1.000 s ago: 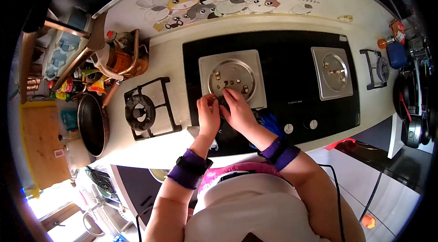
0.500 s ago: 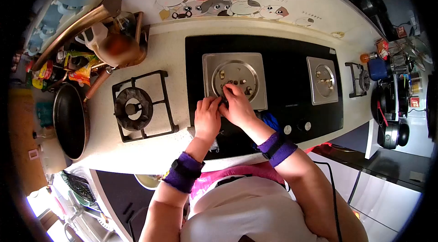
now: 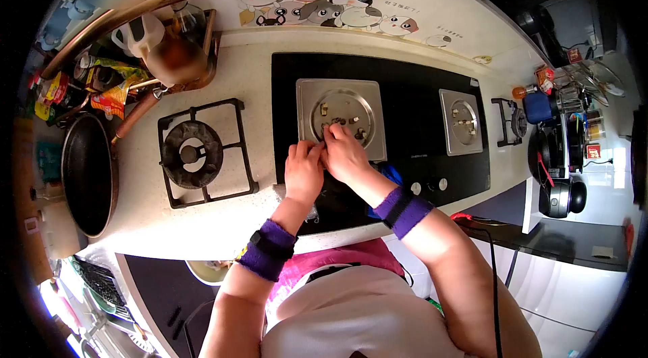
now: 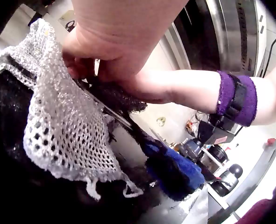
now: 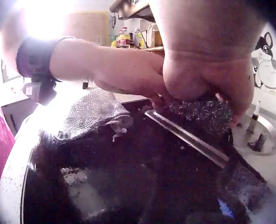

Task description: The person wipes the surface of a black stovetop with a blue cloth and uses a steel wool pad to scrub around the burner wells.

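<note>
The right hand [image 3: 345,157] has its fingers curled round a steel-wool scrubber [image 5: 205,111], at the near edge of the metal plate [image 3: 375,147] on the stove [image 3: 412,115]. The left hand [image 3: 304,172] bends its fingers just beside; whether they grasp anything, I cannot tell. A mesh cloth [image 4: 65,123] lies nearby.

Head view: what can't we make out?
Head: scourer, mostly hidden by the left hand and right hand.
Head: left burner plate, near edge partly covered by both hands.
Head: cooktop lettering, too small to read.
Head: reddish object at left, blurred.
</note>
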Available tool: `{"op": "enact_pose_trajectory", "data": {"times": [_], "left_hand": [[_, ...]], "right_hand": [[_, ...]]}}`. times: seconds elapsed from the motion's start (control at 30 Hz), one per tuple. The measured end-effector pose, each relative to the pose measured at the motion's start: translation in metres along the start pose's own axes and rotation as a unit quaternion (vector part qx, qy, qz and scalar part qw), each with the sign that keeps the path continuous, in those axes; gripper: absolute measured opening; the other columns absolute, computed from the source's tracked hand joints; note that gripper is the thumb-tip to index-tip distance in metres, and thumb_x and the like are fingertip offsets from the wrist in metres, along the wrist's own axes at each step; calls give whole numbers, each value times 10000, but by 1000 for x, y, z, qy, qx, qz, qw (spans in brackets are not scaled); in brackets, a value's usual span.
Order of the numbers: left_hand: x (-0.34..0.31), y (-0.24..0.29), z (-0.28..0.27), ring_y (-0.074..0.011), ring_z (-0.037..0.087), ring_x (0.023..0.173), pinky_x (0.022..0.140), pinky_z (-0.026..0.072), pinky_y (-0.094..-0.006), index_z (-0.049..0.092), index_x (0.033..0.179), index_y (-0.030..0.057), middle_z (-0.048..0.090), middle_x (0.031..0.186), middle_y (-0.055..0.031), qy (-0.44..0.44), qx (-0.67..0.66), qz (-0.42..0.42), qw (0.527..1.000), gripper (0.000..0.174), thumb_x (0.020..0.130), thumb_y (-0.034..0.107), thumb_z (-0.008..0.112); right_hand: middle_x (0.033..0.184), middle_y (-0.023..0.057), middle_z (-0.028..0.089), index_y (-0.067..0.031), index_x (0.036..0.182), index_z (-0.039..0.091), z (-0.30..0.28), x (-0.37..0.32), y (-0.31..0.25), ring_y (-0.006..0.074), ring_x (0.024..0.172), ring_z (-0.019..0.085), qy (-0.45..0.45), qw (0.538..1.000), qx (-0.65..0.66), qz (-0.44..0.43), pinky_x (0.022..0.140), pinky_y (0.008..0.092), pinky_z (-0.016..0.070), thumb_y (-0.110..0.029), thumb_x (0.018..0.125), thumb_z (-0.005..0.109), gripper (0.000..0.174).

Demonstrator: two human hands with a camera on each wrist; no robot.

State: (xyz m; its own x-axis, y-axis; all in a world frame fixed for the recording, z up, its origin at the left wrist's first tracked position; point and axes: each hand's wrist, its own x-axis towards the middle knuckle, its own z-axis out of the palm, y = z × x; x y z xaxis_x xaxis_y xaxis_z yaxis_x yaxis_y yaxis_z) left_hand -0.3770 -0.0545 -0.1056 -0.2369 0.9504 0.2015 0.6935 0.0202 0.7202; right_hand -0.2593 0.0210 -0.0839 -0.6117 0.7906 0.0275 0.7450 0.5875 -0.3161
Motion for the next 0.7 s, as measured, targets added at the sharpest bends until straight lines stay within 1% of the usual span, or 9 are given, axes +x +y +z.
{"op": "enact_pose_trajectory", "data": {"times": [0.1,0.2,0.3,0.33,0.37,0.43,0.53,0.63,0.7], "left_hand": [[5,-6,2,-334,568,1015,875,502,-443,717,1113,81,614,1062,-101,-1,5,-5,1000,325,811,5,625],[0,-3,0,-327,573,1008,864,503,-438,718,1098,84,616,1053,-98,-6,9,7,1000,306,809,20,638],[-4,-2,0,-329,577,999,854,502,-437,717,1093,83,618,1051,-98,10,13,11,1000,294,810,38,652],[-3,-1,2,-329,578,997,851,502,-437,715,1095,83,618,1051,-97,19,12,8,1000,293,811,43,654],[-3,-1,2,-328,579,995,849,502,-438,714,1097,82,618,1051,-95,27,12,6,1000,292,813,48,657],[-5,-2,2,-327,577,997,846,501,-439,709,1105,81,616,1052,-94,14,22,18,1000,292,819,55,657],[-8,-1,1,-324,574,999,843,498,-439,704,1109,84,613,1056,-93,7,23,24,999,292,822,59,657],[-9,2,0,-323,573,1007,843,495,-439,703,1089,91,613,1063,-88,15,23,27,999,290,804,57,660],[-9,2,0,-325,573,1013,846,494,-440,701,1077,91,614,1065,-88,13,26,26,999,291,791,53,663]], "right_hand": [[1141,180,565,105,1255,565,3,6,-2,359,1080,555,-20,999,1,32,904,427,519,-135,851,629,474],[1144,181,564,105,1259,567,-1,-4,-2,358,1086,551,-4,1000,-20,-12,921,427,509,-135,856,623,473],[1175,198,578,122,1242,574,0,-1,1,379,1093,560,1,1000,14,-7,947,439,499,-139,844,663,485],[1177,190,580,110,1262,574,2,3,3,382,1093,561,0,1000,18,9,947,440,497,-137,846,661,492],[1177,187,580,104,1263,577,3,3,4,377,1092,559,7,1000,19,7,946,437,497,-138,848,661,488],[1177,180,579,92,1265,581,4,1,6,368,1088,556,19,1000,22,2,944,432,496,-140,851,660,482],[1160,166,581,70,1277,584,-1,-13,3,351,1081,548,-17,1000,-6,-15,941,422,492,-145,854,658,480],[1136,147,581,54,1275,593,1,-5,9,337,1072,541,21,998,12,-57,934,409,491,-151,854,655,472],[1127,138,581,43,1271,599,3,-8,8,330,1068,542,18,999,15,-48,926,403,492,-146,851,654,464]]}}
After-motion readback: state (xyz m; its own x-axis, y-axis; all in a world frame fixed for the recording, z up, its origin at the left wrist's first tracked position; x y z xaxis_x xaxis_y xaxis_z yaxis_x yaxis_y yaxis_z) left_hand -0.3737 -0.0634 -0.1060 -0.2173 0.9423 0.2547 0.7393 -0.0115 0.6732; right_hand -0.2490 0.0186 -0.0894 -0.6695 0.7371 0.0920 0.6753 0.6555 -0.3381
